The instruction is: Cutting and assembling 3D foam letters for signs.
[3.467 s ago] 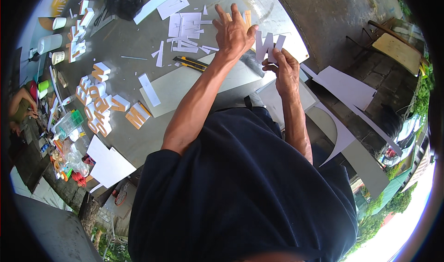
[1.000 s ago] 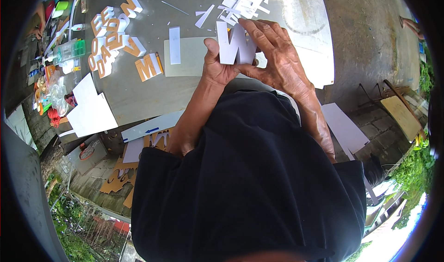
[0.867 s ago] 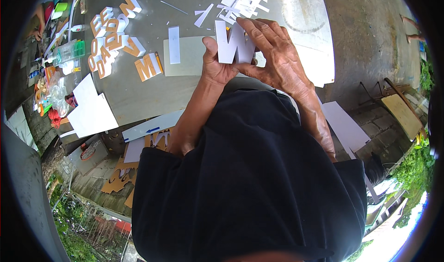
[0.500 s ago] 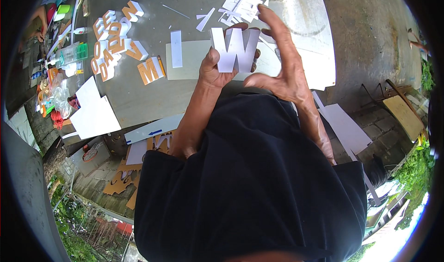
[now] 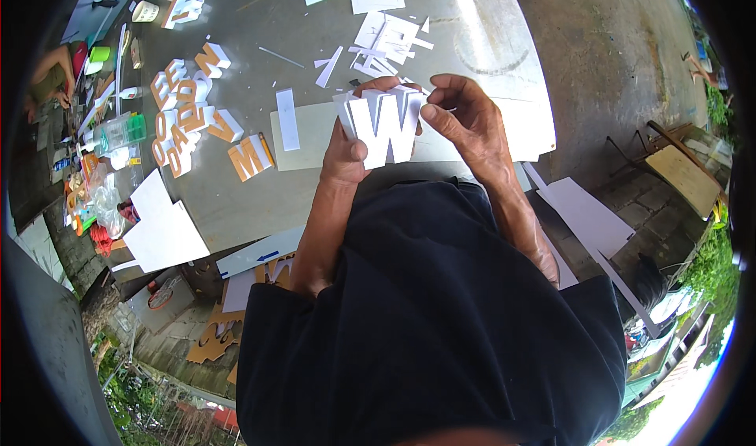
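A white block letter (image 5: 383,128) with a zigzag shape is held up before my body, above the near edge of the table. My left hand (image 5: 346,153) is closed around its left side, with the thumb on the near face and fingers behind the top. My right hand (image 5: 475,127) is beside the letter's right edge, its fingers half curled and apart from the thumb. The thumb tip is close to that edge; whether it touches I cannot tell. Beneath the letter lies a pale flat board (image 5: 303,143), with a white strip (image 5: 287,120) on it.
On the left of the grey table (image 5: 244,202) stand several block letters (image 5: 189,103) with orange-brown faces, and a pencil (image 5: 266,148). White offcuts (image 5: 386,40) lie beyond my hands. White sheets (image 5: 161,217) overhang the near left corner. Another person's arm (image 5: 55,68) shows at far left.
My right hand has come down from a wide spread to beside the letter, its fingers curling. The letter is tilted and turned a little in my left hand. The whole view has shifted.
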A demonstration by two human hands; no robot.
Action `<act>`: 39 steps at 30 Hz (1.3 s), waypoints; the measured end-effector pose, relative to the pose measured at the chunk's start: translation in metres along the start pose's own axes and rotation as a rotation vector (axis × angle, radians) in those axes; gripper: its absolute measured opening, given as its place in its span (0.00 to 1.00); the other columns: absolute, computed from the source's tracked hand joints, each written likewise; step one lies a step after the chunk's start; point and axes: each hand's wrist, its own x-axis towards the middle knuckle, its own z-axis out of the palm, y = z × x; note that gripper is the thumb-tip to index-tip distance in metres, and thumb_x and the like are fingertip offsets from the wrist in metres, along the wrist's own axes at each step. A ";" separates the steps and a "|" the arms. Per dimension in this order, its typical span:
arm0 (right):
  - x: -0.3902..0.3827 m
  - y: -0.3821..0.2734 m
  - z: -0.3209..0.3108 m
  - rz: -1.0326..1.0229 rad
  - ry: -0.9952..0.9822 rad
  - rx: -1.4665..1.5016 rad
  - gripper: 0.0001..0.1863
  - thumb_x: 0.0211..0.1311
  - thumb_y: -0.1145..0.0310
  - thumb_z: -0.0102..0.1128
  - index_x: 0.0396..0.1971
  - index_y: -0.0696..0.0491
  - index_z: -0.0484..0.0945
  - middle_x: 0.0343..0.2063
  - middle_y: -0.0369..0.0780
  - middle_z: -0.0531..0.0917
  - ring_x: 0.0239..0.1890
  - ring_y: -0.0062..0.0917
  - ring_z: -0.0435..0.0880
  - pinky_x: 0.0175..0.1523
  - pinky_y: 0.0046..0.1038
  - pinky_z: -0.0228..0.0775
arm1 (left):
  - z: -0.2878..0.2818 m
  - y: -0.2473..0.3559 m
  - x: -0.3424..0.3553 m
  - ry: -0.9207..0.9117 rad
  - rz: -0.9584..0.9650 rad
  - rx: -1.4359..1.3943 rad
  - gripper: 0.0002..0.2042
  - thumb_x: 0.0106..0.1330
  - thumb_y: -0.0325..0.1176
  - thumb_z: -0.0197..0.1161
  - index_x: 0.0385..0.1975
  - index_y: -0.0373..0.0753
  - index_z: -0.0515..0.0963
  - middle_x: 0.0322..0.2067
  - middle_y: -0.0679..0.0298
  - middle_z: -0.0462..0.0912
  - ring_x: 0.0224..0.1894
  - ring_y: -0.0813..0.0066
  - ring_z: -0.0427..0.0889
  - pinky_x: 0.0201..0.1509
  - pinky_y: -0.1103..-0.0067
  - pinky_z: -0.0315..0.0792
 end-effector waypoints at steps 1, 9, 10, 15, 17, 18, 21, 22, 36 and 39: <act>-0.003 -0.007 -0.001 0.076 -0.041 0.025 0.28 0.63 0.56 0.72 0.51 0.65 0.78 0.37 0.42 0.85 0.39 0.24 0.84 0.46 0.27 0.79 | 0.006 0.006 -0.001 0.049 0.003 0.027 0.54 0.38 0.51 0.87 0.67 0.37 0.66 0.58 0.46 0.76 0.52 0.56 0.84 0.52 0.67 0.84; -0.021 -0.017 -0.006 0.085 -0.205 0.288 0.50 0.56 0.48 0.76 0.68 0.68 0.63 0.57 0.56 0.77 0.60 0.42 0.78 0.67 0.40 0.70 | 0.049 0.007 0.010 0.248 0.368 1.354 0.57 0.39 0.38 0.87 0.71 0.31 0.58 0.59 0.46 0.73 0.58 0.49 0.78 0.57 0.61 0.76; -0.023 -0.011 -0.003 0.047 -0.185 0.245 0.55 0.52 0.46 0.78 0.69 0.68 0.61 0.57 0.56 0.76 0.61 0.44 0.78 0.67 0.42 0.69 | 0.053 0.003 0.011 0.251 0.369 1.355 0.57 0.39 0.38 0.87 0.71 0.31 0.58 0.59 0.46 0.73 0.58 0.49 0.78 0.57 0.61 0.76; -0.021 -0.004 0.005 0.028 -0.080 0.064 0.56 0.47 0.45 0.82 0.68 0.65 0.64 0.47 0.49 0.79 0.49 0.34 0.83 0.55 0.34 0.75 | 0.057 -0.012 0.010 0.235 0.537 1.844 0.42 0.61 0.36 0.70 0.73 0.32 0.54 0.62 0.42 0.67 0.58 0.45 0.75 0.59 0.59 0.72; -0.017 0.004 0.003 0.044 -0.052 -0.009 0.44 0.54 0.51 0.78 0.64 0.62 0.72 0.39 0.40 0.81 0.39 0.21 0.80 0.44 0.25 0.72 | 0.055 -0.015 0.007 0.251 0.503 1.884 0.43 0.61 0.35 0.70 0.73 0.32 0.54 0.63 0.42 0.67 0.58 0.46 0.74 0.59 0.59 0.72; -0.016 0.009 0.002 0.047 -0.057 -0.009 0.44 0.54 0.51 0.78 0.64 0.62 0.72 0.39 0.40 0.81 0.39 0.21 0.80 0.44 0.25 0.72 | 0.054 -0.016 0.005 0.224 0.456 1.906 0.46 0.58 0.37 0.74 0.73 0.31 0.53 0.61 0.41 0.68 0.59 0.42 0.74 0.59 0.58 0.73; -0.015 0.011 -0.009 0.189 -0.076 0.080 0.33 0.57 0.65 0.74 0.61 0.62 0.74 0.39 0.37 0.80 0.41 0.20 0.79 0.45 0.24 0.72 | 0.076 0.003 0.000 0.167 0.261 1.793 0.51 0.55 0.39 0.77 0.74 0.30 0.50 0.61 0.40 0.69 0.61 0.39 0.72 0.60 0.57 0.72; -0.012 0.018 -0.010 0.132 -0.088 0.204 0.31 0.58 0.67 0.73 0.61 0.62 0.75 0.40 0.36 0.80 0.43 0.21 0.79 0.49 0.24 0.73 | 0.081 0.011 -0.002 0.141 0.128 1.662 0.52 0.55 0.39 0.78 0.74 0.31 0.48 0.62 0.40 0.68 0.64 0.39 0.70 0.62 0.56 0.71; 0.003 0.017 -0.023 -0.056 -0.373 -0.280 0.43 0.50 0.59 0.80 0.66 0.58 0.71 0.58 0.46 0.75 0.63 0.38 0.73 0.66 0.42 0.69 | 0.031 0.005 -0.031 0.412 -0.121 0.620 0.32 0.64 0.33 0.74 0.65 0.26 0.70 0.46 0.50 0.85 0.42 0.71 0.87 0.44 0.78 0.84; -0.012 0.008 -0.010 -0.282 -0.376 -0.642 0.56 0.38 0.59 0.86 0.70 0.57 0.63 0.62 0.50 0.71 0.64 0.45 0.72 0.67 0.45 0.69 | 0.032 -0.001 -0.034 0.475 -0.062 0.637 0.33 0.63 0.33 0.74 0.65 0.25 0.68 0.47 0.49 0.85 0.43 0.71 0.87 0.45 0.77 0.84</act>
